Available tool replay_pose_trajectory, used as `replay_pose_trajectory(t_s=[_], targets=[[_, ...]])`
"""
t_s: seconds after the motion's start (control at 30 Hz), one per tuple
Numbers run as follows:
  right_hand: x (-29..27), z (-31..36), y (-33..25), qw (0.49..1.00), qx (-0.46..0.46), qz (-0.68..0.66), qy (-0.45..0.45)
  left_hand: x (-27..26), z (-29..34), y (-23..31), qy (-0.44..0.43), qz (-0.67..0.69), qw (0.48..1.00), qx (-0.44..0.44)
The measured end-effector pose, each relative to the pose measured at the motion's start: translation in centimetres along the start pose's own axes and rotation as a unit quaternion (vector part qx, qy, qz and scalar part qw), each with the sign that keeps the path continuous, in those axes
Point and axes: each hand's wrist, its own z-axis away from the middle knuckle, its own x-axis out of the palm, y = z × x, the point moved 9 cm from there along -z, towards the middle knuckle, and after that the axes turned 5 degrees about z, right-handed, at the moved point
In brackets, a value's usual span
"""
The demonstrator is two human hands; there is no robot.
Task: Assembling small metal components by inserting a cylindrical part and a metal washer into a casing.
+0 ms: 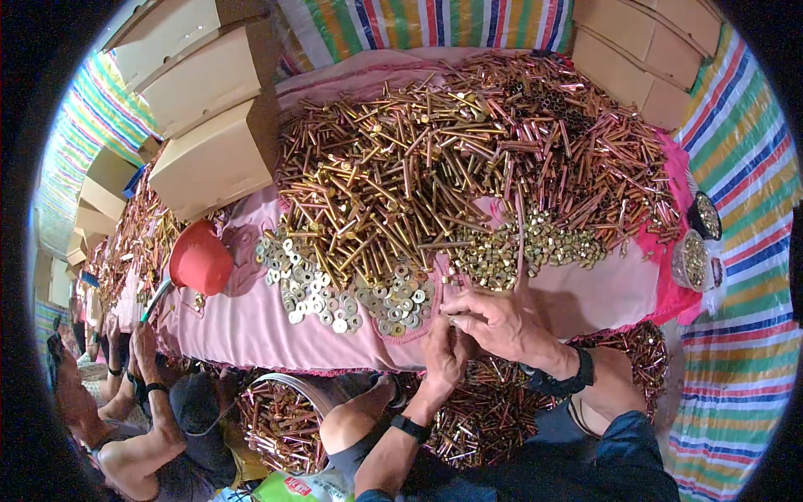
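Observation:
My left hand [445, 350] and my right hand [500, 321] meet over the front of the pink cloth [602, 294], fingertips pinched close together. Whatever sits between their fingers is too small or too hidden to name. Flat silver washers [322, 289] lie spread to the left of my hands, a second cluster of washers [400, 303] nearer to them. Just beyond my right hand is a heap of small brass-coloured nuts [544, 247]. Behind these spreads a large pile of long yellowish and coppery bolts or sleeve anchors [401, 184].
Stacked cardboard boxes [222, 159] stand at left, more boxes [648, 50] at back right. A red bucket [201, 259] tilts on the cloth. Small tubs [691, 259] sit at right. Below are a full metal basin [284, 414] and my knees. Another person [138, 418] works at left.

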Motion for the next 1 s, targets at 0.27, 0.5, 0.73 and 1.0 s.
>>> replay_pose_trajectory(t_s=[0.27,0.5,0.73,1.0], targets=[[-0.1,-0.1,-1.3,0.998,-0.056,0.033,0.015,-0.1,1.0,-2.4,-0.001,0.011,0.999,-0.033],[-0.1,0.4,-0.2,0.999,0.006,0.046,0.004,0.5,0.8,-0.9,0.004,-0.015,0.999,0.043],[0.1,0.3,-1.0,0.995,-0.041,0.087,0.014,0.1,0.6,-1.0,-0.005,-0.022,1.000,0.008],[0.0,0.4,-0.7,0.995,-0.060,0.074,0.015,0.1,0.5,-0.8,-0.008,-0.043,0.999,0.000]])
